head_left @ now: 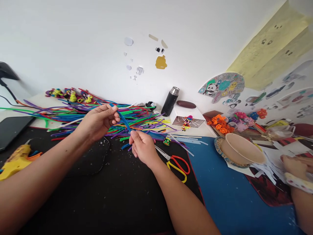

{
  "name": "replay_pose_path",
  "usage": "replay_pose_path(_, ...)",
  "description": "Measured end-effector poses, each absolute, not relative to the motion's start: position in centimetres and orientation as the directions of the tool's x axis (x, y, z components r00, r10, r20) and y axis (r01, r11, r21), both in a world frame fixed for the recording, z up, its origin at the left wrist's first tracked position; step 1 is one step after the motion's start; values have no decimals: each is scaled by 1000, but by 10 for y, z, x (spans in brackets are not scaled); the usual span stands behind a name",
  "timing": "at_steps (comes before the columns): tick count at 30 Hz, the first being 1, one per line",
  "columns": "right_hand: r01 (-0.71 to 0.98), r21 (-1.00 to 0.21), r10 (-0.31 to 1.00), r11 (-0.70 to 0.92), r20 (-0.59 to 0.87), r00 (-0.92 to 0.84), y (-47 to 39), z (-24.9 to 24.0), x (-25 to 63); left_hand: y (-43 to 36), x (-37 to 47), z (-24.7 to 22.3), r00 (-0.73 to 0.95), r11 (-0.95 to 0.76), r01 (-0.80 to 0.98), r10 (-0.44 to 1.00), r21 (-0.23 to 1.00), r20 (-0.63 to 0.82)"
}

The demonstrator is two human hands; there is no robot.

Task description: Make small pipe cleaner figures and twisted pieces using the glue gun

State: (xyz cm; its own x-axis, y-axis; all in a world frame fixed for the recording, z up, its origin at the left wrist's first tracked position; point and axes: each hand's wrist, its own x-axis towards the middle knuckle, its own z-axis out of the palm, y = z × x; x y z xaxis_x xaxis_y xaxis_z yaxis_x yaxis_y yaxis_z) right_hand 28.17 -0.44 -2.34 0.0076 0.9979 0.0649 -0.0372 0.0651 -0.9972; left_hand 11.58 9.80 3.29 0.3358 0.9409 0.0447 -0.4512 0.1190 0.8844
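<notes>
Between my two hands a short bundle of blue pipe cleaners (pixel 124 120) stretches at a slant over the black mat. My left hand (pixel 99 120) pinches its upper end between thumb and fingers. At the lower end my right hand (pixel 143 147) is closed around it, thumb on top. Behind both hands lies a wide heap of coloured pipe cleaners (pixel 139 114) in green, purple, red, blue and white. Scissors (pixel 174 160) with red and yellow handles lie just right of my right hand. A small green figure (pixel 167 141) sits near the blades.
A yellow glue gun (pixel 17 160) and a dark tablet-like slab (pixel 14 129) lie at the left. A black flask (pixel 170 101) stands at the back by a white box (pixel 188 114). Bowls (pixel 244 148) sit at the right, near another person's hand (pixel 297 166).
</notes>
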Motion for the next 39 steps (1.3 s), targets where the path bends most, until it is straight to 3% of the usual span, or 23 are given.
replay_pose_path(4, -62, -997, 999, 41, 43, -24, -6, -22, 278, 96, 113, 32, 242, -71, -298, 959, 952, 147)
replay_pose_path(8, 101, -992, 997, 72, 71, -15, -9, -29, 276, 100, 111, 30, 109, -319, 117, 945, 940, 308)
replay_pose_path(10, 151, -985, 996, 83, 84, 1, -9, -31, 277, 103, 111, 28, 131, -276, 58, 955, 959, 267)
replay_pose_path(13, 139, -986, 995, 93, 97, 17, -8, -32, 278, 107, 109, 27, 251, -85, -218, 958, 972, 140)
replay_pose_path(16, 119, -988, 995, 98, 100, 9, -7, -31, 278, 110, 108, 28, 292, -31, -300, 949, 953, 123)
replay_pose_path(23, 135, -986, 995, 97, 94, -24, -8, -32, 276, 112, 106, 31, 244, -1, -343, 965, 939, 90)
replay_pose_path(29, 122, -988, 995, 97, 96, -16, -7, -29, 277, 112, 103, 36, 150, -163, -228, 968, 960, 200)
replay_pose_path(33, 113, -989, 995, 100, 96, -37, -8, -27, 278, 113, 101, 40, 230, -48, -318, 965, 947, 126)
replay_pose_path(37, 108, -991, 996, 83, 79, -44, -8, -28, 278, 115, 98, 42, 193, -173, -141, 961, 975, 198)
replay_pose_path(39, 87, -993, 996, 77, 74, -39, -7, -29, 278, 118, 96, 41, 224, -118, -166, 962, 979, 154)
